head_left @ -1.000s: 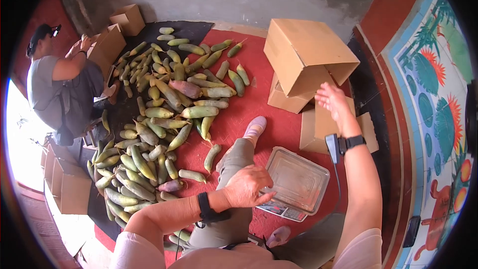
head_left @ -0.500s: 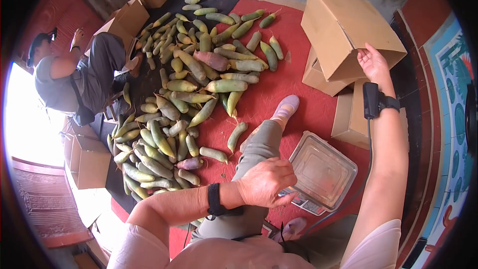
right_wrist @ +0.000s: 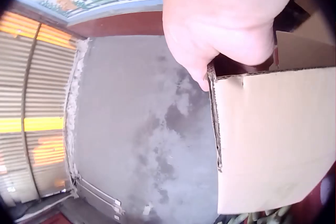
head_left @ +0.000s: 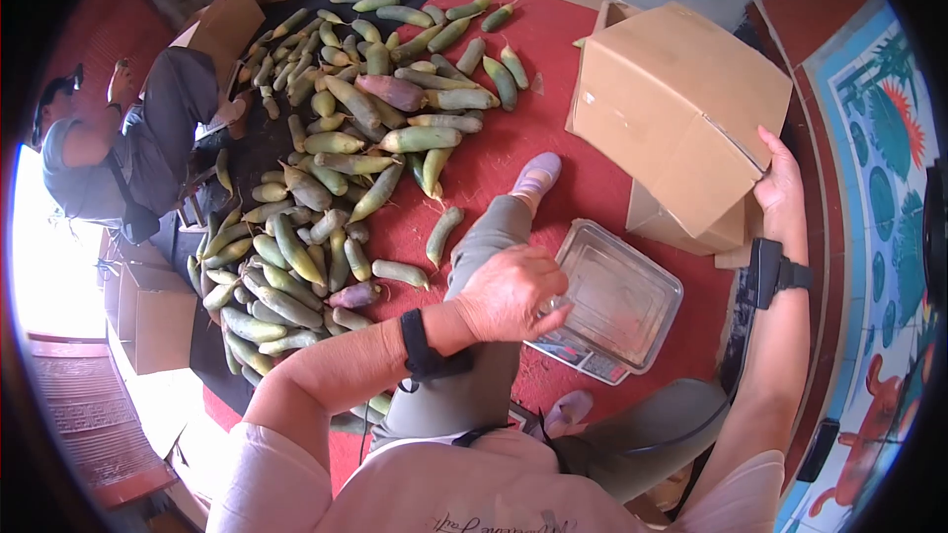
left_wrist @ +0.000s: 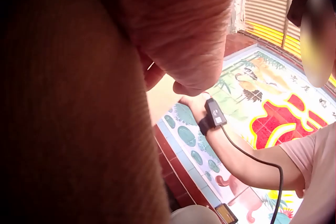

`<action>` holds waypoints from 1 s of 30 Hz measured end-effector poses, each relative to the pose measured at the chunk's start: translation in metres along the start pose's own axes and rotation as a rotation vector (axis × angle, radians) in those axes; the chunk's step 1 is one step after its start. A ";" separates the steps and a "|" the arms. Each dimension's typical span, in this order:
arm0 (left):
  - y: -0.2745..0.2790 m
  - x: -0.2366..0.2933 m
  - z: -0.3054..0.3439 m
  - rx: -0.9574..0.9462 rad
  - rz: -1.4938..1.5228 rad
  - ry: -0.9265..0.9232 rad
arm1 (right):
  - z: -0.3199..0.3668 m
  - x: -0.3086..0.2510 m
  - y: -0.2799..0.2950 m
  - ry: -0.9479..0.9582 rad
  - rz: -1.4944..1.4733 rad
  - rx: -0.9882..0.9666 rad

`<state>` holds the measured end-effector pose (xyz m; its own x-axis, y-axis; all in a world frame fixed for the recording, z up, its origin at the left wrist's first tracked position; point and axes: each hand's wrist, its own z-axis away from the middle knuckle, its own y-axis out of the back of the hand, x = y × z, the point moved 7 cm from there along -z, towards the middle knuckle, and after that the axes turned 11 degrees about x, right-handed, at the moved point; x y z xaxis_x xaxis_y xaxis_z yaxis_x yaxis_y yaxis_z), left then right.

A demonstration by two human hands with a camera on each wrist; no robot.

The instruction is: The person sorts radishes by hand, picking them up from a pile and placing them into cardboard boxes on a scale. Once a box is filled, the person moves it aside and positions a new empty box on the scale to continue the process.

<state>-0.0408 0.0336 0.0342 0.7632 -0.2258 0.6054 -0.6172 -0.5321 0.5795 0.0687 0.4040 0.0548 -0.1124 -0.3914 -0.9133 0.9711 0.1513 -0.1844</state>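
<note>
My right hand (head_left: 780,183) grips the edge of a large cardboard box (head_left: 681,104) at the upper right. In the right wrist view the hand (right_wrist: 226,24) has its thumb over the rim of the box (right_wrist: 273,140). The box stands tilted over a smaller box (head_left: 681,222). My left hand (head_left: 513,294) is above my knee, fingers curled, with a small clear shiny item between thumb and fingers. Beside it, a clear lidded tray (head_left: 622,296) sits on a scale (head_left: 583,360). The left wrist view shows the hand (left_wrist: 178,29) close up, its fingertips mostly hidden.
Many green radishes (head_left: 336,143), a few purplish, lie heaped on red and black cloth (head_left: 513,25) left of my leg. Another person (head_left: 148,138) sits at the far left by open cartons (head_left: 222,25). A further carton (head_left: 158,321) stands at lower left.
My right hand has reached the large box and taken hold of its edge; the box has turned and tilted. The left hand keeps its curled pose. The head view has shifted.
</note>
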 end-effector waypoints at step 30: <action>-0.015 0.011 0.000 0.035 -0.206 0.009 | 0.228 0.083 0.152 0.639 1.521 -0.478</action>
<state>-0.0230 0.0392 0.0319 0.8709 -0.1020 0.4807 -0.4408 -0.5945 0.6725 0.2550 0.1877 0.0343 0.6054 0.7274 -0.3231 0.1452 0.2982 0.9434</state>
